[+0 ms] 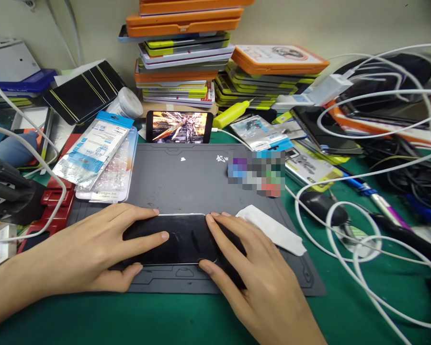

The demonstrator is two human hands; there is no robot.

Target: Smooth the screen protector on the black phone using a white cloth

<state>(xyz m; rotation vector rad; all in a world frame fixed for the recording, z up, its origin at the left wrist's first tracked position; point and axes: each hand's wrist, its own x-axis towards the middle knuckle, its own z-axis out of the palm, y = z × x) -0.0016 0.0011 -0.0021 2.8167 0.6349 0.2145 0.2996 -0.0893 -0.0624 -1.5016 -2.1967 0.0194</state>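
Observation:
A dark smartphone [187,249] lies sideways, screen up, on the grey work mat [179,182]. My left hand [96,242] grips its left end by the long edges, the thumb below and a finger above, while another finger points across the black glass. Around the other end is my right hand [260,261], with its thumb on the near edge and fingertips at the far corner. Parts of both ends are hidden by my hands. Just right of the phone lies a folded white cloth [273,230].
A second phone [179,127] playing a video stands behind the mat. Stacked orange and yellow-black cases [183,57] rise at the back. White cables [355,230] loop over the right side. Packets [96,148] and a red tool [55,206] sit to the left.

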